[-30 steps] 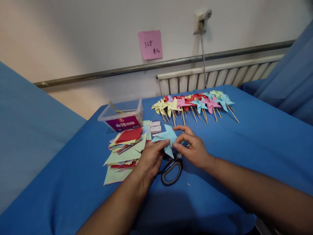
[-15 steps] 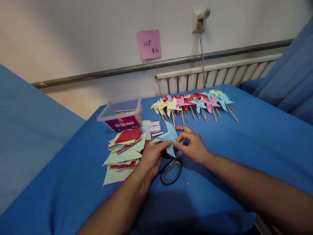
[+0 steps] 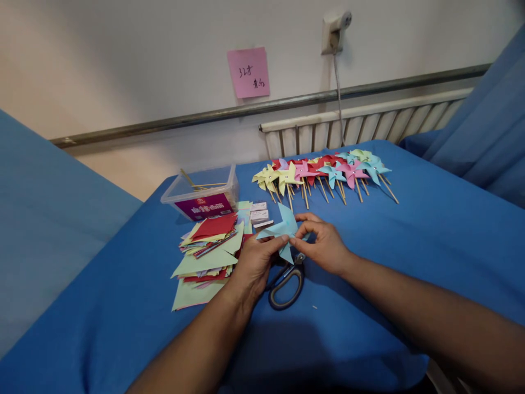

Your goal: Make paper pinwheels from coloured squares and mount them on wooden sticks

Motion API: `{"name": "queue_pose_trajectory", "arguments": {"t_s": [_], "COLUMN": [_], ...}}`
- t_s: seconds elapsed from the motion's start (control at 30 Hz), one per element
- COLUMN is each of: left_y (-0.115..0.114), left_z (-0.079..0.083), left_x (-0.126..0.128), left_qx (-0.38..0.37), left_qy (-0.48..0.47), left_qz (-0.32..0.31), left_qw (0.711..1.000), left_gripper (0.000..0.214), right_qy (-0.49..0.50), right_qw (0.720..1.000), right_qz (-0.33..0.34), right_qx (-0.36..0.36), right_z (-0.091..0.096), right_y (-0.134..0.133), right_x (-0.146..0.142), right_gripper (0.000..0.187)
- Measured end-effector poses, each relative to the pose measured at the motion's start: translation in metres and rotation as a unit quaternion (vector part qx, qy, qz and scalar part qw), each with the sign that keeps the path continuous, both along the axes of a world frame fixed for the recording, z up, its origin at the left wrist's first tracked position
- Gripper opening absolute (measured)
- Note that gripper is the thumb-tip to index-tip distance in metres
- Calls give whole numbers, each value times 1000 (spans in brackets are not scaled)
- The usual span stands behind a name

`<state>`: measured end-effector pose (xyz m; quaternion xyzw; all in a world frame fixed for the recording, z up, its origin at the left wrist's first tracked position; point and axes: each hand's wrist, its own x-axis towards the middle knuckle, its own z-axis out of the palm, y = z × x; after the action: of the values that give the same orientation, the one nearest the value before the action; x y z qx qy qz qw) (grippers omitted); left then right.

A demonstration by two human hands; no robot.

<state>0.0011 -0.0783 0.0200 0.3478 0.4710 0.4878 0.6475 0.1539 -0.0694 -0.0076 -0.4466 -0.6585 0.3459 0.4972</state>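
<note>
Between both hands is a light blue paper pinwheel (image 3: pixel 283 227), its folded blades pointing outward. My left hand (image 3: pixel 256 260) is closed on its lower left, with the thumb pressed near the middle. From the right, my right hand (image 3: pixel 322 241) pinches the pinwheel close to its centre with thumb and forefinger. No stick shows on it. Dark-handled scissors (image 3: pixel 287 287) lie on the blue cloth just below the hands, their blades partly hidden by the left hand. Small white boxes (image 3: pixel 259 215) sit just beyond the left hand.
Stacks of coloured paper (image 3: pixel 209 251) lie left of the hands. Behind them stands a clear plastic box (image 3: pixel 200 191) with wooden sticks. Several finished pinwheels on sticks (image 3: pixel 324 172) lie along the back of the blue-covered table (image 3: pixel 410 230). A radiator (image 3: pixel 369 120) runs along the wall.
Both hands keep hold of the light blue pinwheel in nearly the same pose. The view has shifted very slightly; nothing on the table has visibly moved.
</note>
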Motion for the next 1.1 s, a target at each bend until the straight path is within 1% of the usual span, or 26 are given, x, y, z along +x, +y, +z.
{"name": "queue_pose_trajectory", "arguments": {"t_s": [0.37,0.67,0.77,0.83,0.9,1.0,1.1], "left_y": [0,0,0,1,1,0,-2], "left_z": [-2,1,3,4,5,8,11], "left_x": [-1,-1,-4,-6,-7,-6,-4], "left_qx": [10,13,-5,-13,-15,-17,-11], "left_qy": [6,47,60,67,79,114,129], "left_qz": [0,12,-1,-23,-49,-79,-84], "left_qw": [1000,999,998,997,996,990,988], "left_gripper": [35,32,34,33,31,30,26], "right_qy": [9,30,99,156,196,201,178], "right_qw": [1000,999,994,983,969,957,960], "right_qz": [-2,9,18,27,56,113,121], "right_qx": [-12,-17,-52,-97,-141,-177,-179], "right_z": [-1,1,1,2,2,2,2], "right_y": [1,-2,0,2,3,4,3], "right_x": [0,-1,0,0,1,2,2], "right_gripper": [14,15,16,24,34,41,40]}}
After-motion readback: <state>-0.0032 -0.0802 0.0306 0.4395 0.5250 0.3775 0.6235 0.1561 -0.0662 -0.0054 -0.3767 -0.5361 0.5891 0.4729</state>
